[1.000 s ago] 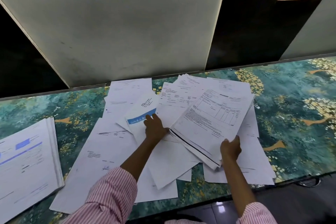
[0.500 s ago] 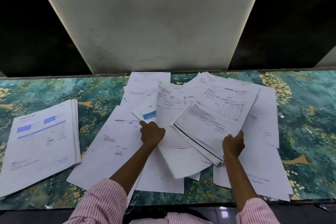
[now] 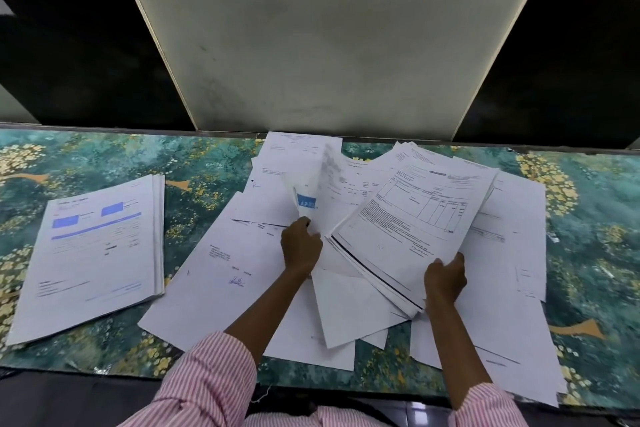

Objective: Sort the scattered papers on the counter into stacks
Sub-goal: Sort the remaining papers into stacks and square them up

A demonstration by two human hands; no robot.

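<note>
From my feed I'd say maybe a third done: one neat stack [image 3: 100,253] sits at the left end of the counter [image 3: 588,253], apart from the mess. The right hand [image 3: 445,279] grips a thick bundle [image 3: 412,232] by its near corner, and the left hand [image 3: 300,246] pinches a blue-labelled sheet [image 3: 306,199], tilted up. Loads of loose papers [image 3: 214,281] to sort in the middle.

Lifted sheet [image 3: 330,180] blurred, held stack [image 3: 412,229] print illegible
</note>
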